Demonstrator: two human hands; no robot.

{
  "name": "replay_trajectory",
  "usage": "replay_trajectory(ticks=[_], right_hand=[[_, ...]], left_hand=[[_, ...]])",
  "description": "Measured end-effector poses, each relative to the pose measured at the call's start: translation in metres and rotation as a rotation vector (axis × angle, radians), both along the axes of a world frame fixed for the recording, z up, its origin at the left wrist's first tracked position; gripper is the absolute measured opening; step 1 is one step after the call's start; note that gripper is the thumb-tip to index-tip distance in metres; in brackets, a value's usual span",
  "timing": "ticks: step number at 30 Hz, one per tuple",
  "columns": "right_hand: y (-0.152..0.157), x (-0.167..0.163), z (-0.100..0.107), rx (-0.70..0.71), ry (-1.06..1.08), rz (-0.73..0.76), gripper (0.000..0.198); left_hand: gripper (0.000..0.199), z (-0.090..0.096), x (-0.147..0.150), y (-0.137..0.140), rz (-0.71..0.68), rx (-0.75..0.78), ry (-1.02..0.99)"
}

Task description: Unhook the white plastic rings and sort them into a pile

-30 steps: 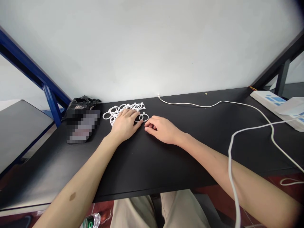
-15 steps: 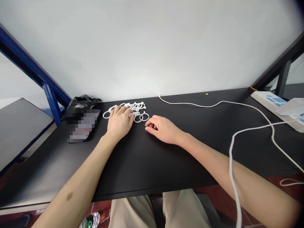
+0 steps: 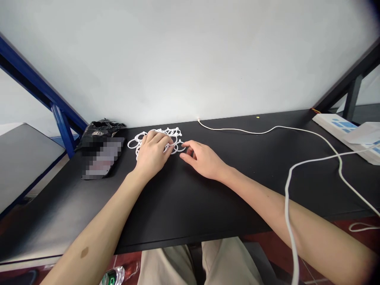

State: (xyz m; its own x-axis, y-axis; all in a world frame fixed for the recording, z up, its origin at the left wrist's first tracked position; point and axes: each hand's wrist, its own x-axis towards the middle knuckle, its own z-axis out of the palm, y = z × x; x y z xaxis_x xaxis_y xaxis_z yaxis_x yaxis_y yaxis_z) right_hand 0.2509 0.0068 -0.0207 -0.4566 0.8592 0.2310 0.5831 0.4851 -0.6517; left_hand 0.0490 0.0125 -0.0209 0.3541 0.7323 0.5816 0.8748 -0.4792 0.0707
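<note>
Several white rings (image 3: 132, 144), each seemingly with a small knob, lie in a loose heap at the back left of the black table. My left hand (image 3: 154, 152) is over the heap, its fingers curled down and its thumb drawn close to the index finger on a white ring (image 3: 175, 138). Part of the heap is hidden beneath this hand. Just to the right, my right hand (image 3: 202, 158) rests low with thumb and index finger apart. Its index fingertip reaches the edge of a white ring (image 3: 181, 149) at the heap's right side.
Left of the heap lie a blurred-out flat dark object (image 3: 102, 158) and a crumpled black plastic bag (image 3: 103, 130). A white cable (image 3: 252, 132) runs along the back, and another (image 3: 287, 198) loops over my right forearm. A white box (image 3: 338, 126) stands far right.
My left hand has shifted slightly right, dragging rings nearer and closing on one. My right thumb and index finger have spread apart toward the ring at the heap's edge.
</note>
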Motion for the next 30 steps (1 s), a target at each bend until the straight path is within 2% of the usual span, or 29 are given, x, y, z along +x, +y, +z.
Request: replay_trajectory(ticks=[2,5,11,14,16,19,22,27,30], right_hand=[[0.0,-0.001,0.0,0.0,0.05,-0.04,0.037],[0.0,-0.002,0.001,0.034,0.065,-0.062,0.029],[0.0,-0.003,0.002,0.087,0.075,-0.089,0.031],[0.0,-0.002,0.003,0.08,0.066,-0.115,0.032],[0.0,-0.002,0.004,0.064,0.054,-0.106,0.031],[-0.001,-0.002,0.005,0.034,0.043,-0.046,0.03],[-0.003,-0.004,0.005,0.027,0.036,0.021,0.03],[-0.007,-0.005,0.007,0.017,0.017,0.047,0.029],[-0.01,-0.006,0.009,0.037,0.02,0.057,0.031]], left_hand=[[0.014,0.002,0.005,-0.003,-0.106,-0.007,-0.047],[0.014,0.004,0.01,-0.007,-0.241,-0.04,-0.102],[0.011,0.005,0.014,-0.012,-0.284,-0.067,-0.162],[0.011,0.004,0.015,-0.014,-0.264,-0.033,-0.189],[0.01,0.004,0.015,-0.014,-0.196,-0.015,-0.226],[0.014,0.003,0.014,-0.012,-0.101,-0.024,-0.235],[0.01,0.001,0.013,-0.01,-0.095,-0.04,-0.189],[0.022,-0.001,0.012,-0.01,-0.106,-0.069,-0.172],[0.029,0.003,0.011,-0.01,-0.027,-0.098,-0.211]])
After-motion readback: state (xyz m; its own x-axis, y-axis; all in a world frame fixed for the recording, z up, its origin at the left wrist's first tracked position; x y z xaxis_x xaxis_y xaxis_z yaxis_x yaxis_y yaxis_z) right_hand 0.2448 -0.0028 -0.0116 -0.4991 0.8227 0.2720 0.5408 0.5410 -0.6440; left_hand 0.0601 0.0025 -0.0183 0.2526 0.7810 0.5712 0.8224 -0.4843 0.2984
